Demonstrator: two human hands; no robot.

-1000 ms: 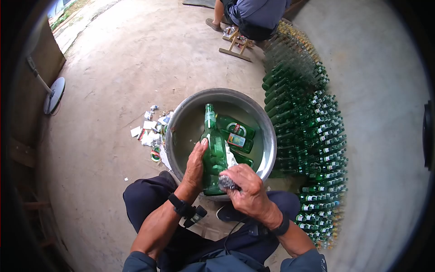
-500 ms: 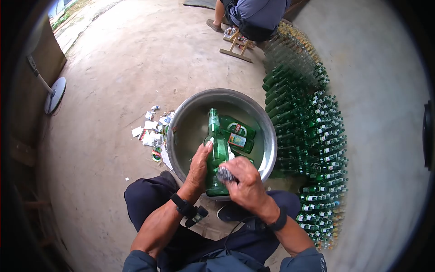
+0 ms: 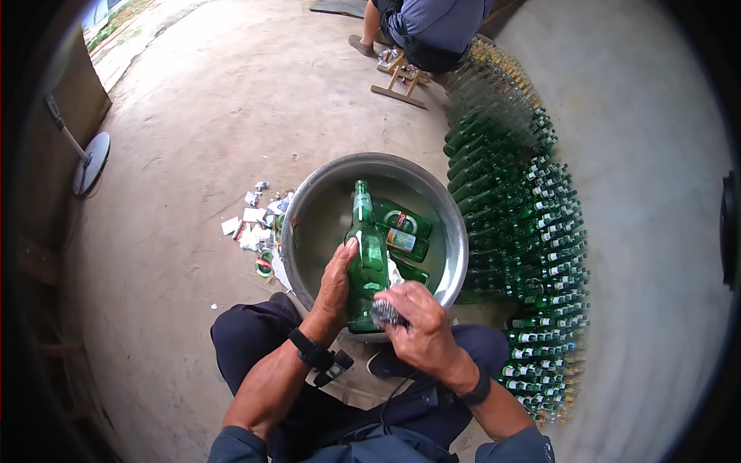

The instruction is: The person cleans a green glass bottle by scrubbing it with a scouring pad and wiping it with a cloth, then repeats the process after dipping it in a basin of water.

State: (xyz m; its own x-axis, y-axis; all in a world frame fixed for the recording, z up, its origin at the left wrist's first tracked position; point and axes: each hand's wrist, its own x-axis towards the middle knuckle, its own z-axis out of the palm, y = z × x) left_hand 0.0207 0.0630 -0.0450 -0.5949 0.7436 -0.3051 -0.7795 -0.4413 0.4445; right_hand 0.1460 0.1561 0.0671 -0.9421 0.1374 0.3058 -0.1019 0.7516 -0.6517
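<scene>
My left hand [image 3: 335, 287] is wrapped round a green glass bottle [image 3: 367, 258], neck pointing away from me, above the near part of a metal basin [image 3: 295, 266]. A grey steel wool scourer [image 3: 386, 313] is pinched in my right hand [image 3: 421, 324], against the lower right side of the bottle. White scraps, perhaps label paper, show beside my right fingers. In the murky water of the basin lie several more green bottles [image 3: 405, 222], some with labels still on them. The palm side of my left hand is hidden.
Torn labels and paper scraps [image 3: 255, 231] litter the floor left of the basin. Rows of green bottles [image 3: 509, 208] stand along the right. A person [image 3: 436, 35] sits ahead by a wooden stool [image 3: 399, 91]. A fan-like round base [image 3: 93, 163] stands at left.
My right hand and the scourer have shifted slightly down along the bottle's side. White scraps by those fingers show more now. The view has moved a little.
</scene>
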